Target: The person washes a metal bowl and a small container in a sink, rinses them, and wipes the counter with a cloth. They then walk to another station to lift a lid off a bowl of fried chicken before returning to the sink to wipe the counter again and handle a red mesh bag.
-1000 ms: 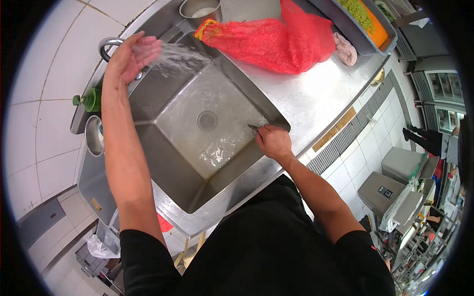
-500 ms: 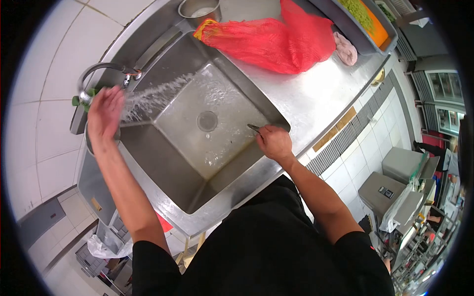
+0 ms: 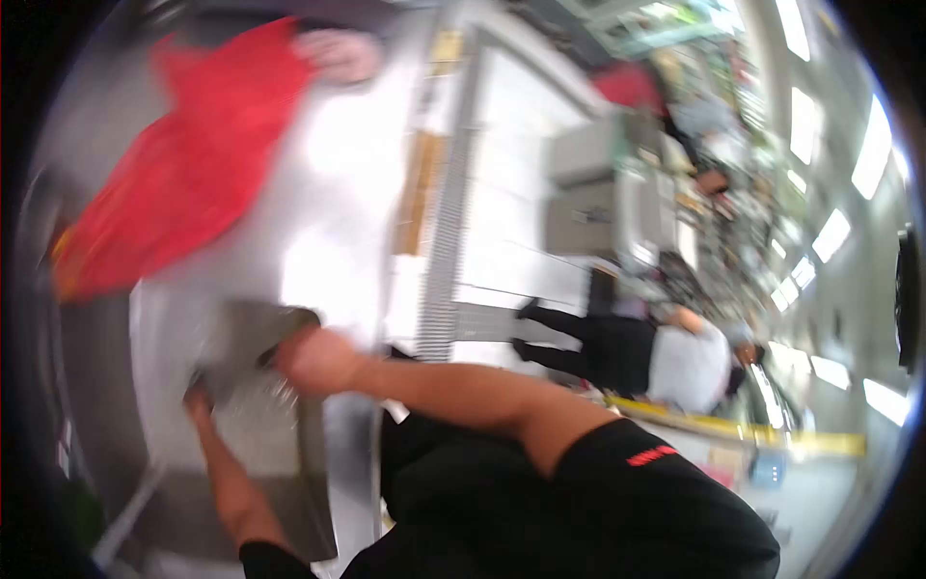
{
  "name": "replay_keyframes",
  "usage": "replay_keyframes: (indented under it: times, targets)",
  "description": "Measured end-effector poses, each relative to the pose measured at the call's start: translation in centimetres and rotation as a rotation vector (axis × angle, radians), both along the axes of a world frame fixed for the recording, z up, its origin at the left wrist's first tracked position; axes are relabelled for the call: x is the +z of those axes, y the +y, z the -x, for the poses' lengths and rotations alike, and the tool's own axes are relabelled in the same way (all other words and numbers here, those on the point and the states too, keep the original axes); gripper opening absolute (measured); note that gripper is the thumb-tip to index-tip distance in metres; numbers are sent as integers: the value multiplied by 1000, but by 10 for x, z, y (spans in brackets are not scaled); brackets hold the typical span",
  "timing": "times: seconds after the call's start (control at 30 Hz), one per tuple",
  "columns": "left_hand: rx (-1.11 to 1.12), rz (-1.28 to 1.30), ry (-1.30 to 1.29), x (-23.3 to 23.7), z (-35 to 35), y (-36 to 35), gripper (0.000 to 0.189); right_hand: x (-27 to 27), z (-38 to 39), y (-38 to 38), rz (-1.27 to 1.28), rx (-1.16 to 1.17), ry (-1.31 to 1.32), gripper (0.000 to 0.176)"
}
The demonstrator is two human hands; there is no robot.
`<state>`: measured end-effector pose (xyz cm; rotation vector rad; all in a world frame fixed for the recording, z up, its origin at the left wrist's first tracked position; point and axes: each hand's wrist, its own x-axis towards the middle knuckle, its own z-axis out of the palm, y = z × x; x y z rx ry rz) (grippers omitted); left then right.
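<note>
Motion blur smears much of this view. My right hand is closed over the near side of the steel sink, with a small dark thing showing at its fingers; I cannot make out its kind. Lower in the basin is my left hand, its fingers too blurred to read. A dark patch shows at its fingertips. On the steel counter beside the sink lies a red mesh bag with a yellow end.
A crumpled pinkish cloth lies past the bag. Beyond the counter run a floor drain grate and white tiles. Grey bins stand further off. A person in a white top is at work across the room.
My head has turned to the right, so the sink now sits at the left. My left hand has come from beside the running tap down into the basin. My right hand stays closed.
</note>
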<state>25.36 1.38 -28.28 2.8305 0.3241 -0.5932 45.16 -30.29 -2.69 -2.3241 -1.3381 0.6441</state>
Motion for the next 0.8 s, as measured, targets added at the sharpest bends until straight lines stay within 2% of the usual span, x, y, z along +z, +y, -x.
replay_keyframes:
  times: [0.03, 0.07, 0.1, 0.13, 0.17, 0.23, 0.27, 0.33, 0.37, 0.43, 0.47, 0.63, 0.73, 0.8]
  targets:
    - [282, 109, -106, -130, 28, 21, 37, 13, -8, -1, -75, -20, -28, 13]
    - [523, 223, 144, -67, -10, -9, 38, 3, -11, -2, -43, 25, -47, 12]
    - [452, 286, 127, -120, -8, -10, 38, 14, -10, -5, -45, -28, -57, 10]
    - [371, 278, -124, -153, 27, -1, 39, 28, 2, -10, -83, -46, -97, 9]
    - [144, 114, -191, -153, 28, -9, 34, 30, 6, -14, -130, -51, -123, 8]
    - [247, -110, 64, -131, 12, -28, 28, 14, 14, -9, -160, -94, -161, 8]
    - [231, -100, 59, -141, 12, -31, 28, 10, 15, -10, -222, -105, -176, 8]
    - [91, -276, -158, -158, 19, -29, 25, 10, 14, -10, -243, -128, -160, 8]
    - [79, -274, -166, -153, 15, -25, 25, 12, 14, -9, -275, -140, -140, 9]
    - [-106, -228, -17, -125, 14, -17, 30, 15, 13, -8, -226, -129, -166, 9]
    - [-110, -227, -13, -125, 16, -17, 30, 15, 14, -8, -272, -134, -163, 10]
    - [30, -38, -28, -136, 30, -13, 35, 13, 13, -8, -324, -120, -163, 11]
    - [140, -87, -156, -142, 38, -21, 36, 14, 13, -7, -328, -126, -159, 11]
    - [129, -102, -111, -134, 33, -32, 36, 15, 12, -7, -355, -121, -163, 12]
